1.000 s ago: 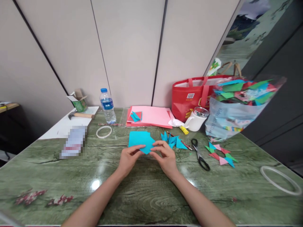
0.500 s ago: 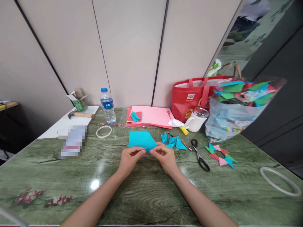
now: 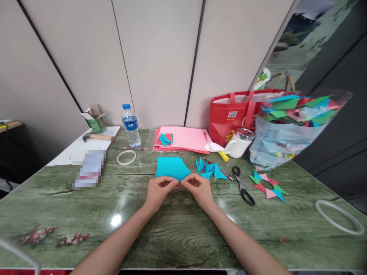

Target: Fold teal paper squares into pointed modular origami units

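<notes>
Both hands meet above the middle of the table, thumbs and forefingers pinched on blue paper (image 3: 183,173). My left hand (image 3: 159,191) is closed at the paper's near edge, and my right hand (image 3: 199,189) pinches close beside it. Flat blue sheets (image 3: 168,166) lie just behind the fingers; whether they are separate from the held paper I cannot tell. Several folded blue paper pieces (image 3: 210,169) rest right of my right hand. Beyond them are black-handled scissors (image 3: 242,185) and a ring of folded coloured paper pieces (image 3: 268,185).
Pink and red sheets (image 3: 186,138) lie by the wall. A water bottle (image 3: 131,126), hammer (image 3: 99,136) and tape ring (image 3: 126,157) are at left. Toward the right stand a white mug (image 3: 237,145), red bag (image 3: 222,120) and plastic bag of folded paper (image 3: 275,141).
Both hands keep their pinch in nearly the same place, with slight finger movement at the paper's near edge. The whole view has shifted slightly.
</notes>
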`<state>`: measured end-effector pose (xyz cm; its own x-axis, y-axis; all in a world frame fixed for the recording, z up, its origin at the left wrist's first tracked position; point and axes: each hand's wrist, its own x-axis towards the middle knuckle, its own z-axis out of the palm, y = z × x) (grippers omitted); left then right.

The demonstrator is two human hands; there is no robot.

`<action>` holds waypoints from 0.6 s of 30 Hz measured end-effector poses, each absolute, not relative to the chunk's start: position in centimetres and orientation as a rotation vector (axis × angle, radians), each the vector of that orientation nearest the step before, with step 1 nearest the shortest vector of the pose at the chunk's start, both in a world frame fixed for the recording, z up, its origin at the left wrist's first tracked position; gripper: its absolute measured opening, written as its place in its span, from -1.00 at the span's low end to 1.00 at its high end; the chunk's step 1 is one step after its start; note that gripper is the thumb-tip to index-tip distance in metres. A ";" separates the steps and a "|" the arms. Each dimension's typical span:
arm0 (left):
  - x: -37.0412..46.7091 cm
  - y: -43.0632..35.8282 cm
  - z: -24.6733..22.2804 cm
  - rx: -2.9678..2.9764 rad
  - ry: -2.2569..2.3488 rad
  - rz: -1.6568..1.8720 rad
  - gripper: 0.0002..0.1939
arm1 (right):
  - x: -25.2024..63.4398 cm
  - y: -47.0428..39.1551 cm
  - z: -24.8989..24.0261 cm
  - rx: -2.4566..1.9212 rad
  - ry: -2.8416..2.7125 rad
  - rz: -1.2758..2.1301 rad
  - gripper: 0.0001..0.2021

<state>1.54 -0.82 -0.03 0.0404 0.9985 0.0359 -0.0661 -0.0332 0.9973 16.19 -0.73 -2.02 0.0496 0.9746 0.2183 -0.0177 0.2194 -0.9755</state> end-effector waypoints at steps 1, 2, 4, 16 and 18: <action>1.6 -0.8 -0.1 1.181 1.097 1.243 -0.82 | 16.1 -0.8 -2.0 -1.040 -1.234 1.033 -0.83; 1.6 -0.8 -0.1 1.153 1.078 1.251 -0.80 | 16.1 -0.8 -2.0 -1.035 -1.213 1.041 -0.80; 1.7 -0.9 -0.2 1.103 1.045 1.265 -0.72 | 15.9 -0.9 -1.8 -1.027 -1.175 1.056 -0.75; 1.9 -1.0 0.2 1.003 0.998 1.299 -0.09 | 15.5 -1.2 -1.3 -0.954 -1.092 1.237 -0.51; 1.9 -1.0 0.3 0.974 1.013 1.280 -0.08 | 15.4 -1.2 -1.3 -0.974 -1.082 1.231 -0.52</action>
